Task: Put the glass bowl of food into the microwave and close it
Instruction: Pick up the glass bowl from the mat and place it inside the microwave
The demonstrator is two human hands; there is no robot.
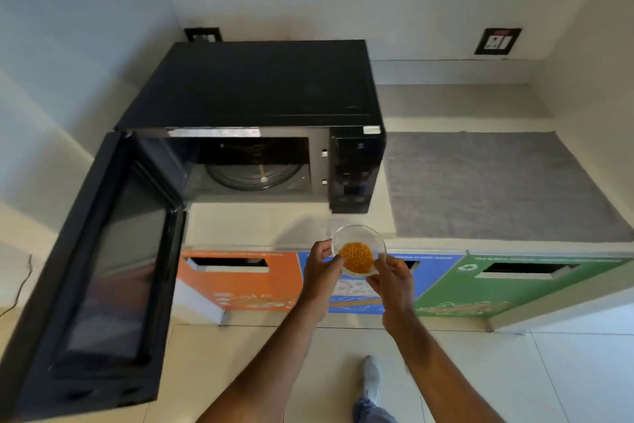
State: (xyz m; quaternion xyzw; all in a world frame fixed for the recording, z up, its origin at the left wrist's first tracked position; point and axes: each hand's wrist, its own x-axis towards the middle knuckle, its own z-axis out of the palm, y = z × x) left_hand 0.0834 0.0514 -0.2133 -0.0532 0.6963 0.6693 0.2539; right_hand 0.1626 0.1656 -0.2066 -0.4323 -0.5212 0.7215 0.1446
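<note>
My left hand (320, 263) pinches the left rim of the glass bowl (359, 250), held over the counter edge below and right of the open microwave (260, 134). It looks light, rigid, slick and breakable; my right hand (391, 280) clasps its right underside.

Setting: shared pantry or office kitchenette
Appliance: black microwave (254, 120) on a pale stone counter (274, 223), door (103, 268) swung open
Waste station: three labelled slots under the counter, orange bin panel (240, 282), blue bin panel (435, 271), green bin panel (514, 285) with a recycling symbol
Surface cover: grey mat (497, 182) beside the microwave
Power: wall socket (497, 41) above the counter
Floor: pale tiles (566, 381)
</note>
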